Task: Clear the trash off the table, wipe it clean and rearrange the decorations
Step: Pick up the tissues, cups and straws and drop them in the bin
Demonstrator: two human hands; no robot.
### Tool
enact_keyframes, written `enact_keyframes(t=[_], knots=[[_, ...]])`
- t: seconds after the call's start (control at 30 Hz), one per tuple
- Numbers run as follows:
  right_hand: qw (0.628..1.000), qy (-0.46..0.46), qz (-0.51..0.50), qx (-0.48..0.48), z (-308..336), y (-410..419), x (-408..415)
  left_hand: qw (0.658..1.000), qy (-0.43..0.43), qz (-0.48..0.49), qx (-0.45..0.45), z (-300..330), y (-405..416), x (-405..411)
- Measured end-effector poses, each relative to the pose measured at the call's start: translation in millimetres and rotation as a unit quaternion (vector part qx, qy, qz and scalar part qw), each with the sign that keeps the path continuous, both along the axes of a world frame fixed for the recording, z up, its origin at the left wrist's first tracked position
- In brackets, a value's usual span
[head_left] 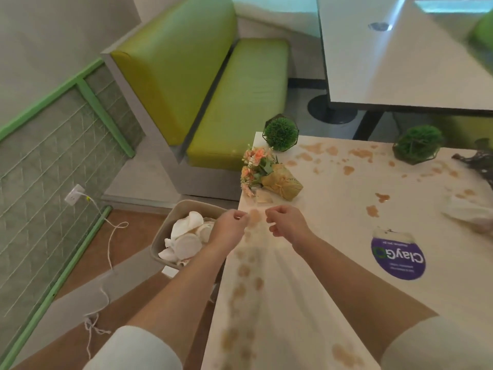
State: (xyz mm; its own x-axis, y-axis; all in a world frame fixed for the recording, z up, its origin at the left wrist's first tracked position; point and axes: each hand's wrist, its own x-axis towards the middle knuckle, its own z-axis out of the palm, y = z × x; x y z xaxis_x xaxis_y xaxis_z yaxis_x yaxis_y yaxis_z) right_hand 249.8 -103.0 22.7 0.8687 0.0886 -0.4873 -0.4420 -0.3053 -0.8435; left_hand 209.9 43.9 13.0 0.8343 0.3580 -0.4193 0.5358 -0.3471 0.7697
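My left hand and my right hand each pinch the top edge of a thin white paper sheet with brown stains. The sheet hangs from them over the table's left edge, down toward me. The white table is spotted with brown spills. A flower bouquet in a burlap wrap lies on its side near the far left corner. Two green ball plants sit at the far edge. A crumpled white tissue lies at the right.
A beige trash bin holding white cups and paper stands on the floor by the table's left edge. A purple round sticker is on the table, and a dark ornament lies at the right edge. A green bench and another table stand beyond.
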Motion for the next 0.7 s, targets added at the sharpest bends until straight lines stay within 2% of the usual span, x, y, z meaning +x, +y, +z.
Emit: enact_keyframes(t=[0.4,0.7], knots=[[0.991,-0.042,-0.115,-0.057,35.3,-191.5,25.4,0.988,-0.043,-0.146,-0.019,38.3,-189.3,65.4],[0.975,-0.075,-0.113,-0.175,28.4,-322.4,52.9,0.975,-0.034,-0.217,-0.032,32.8,-307.0,106.1]])
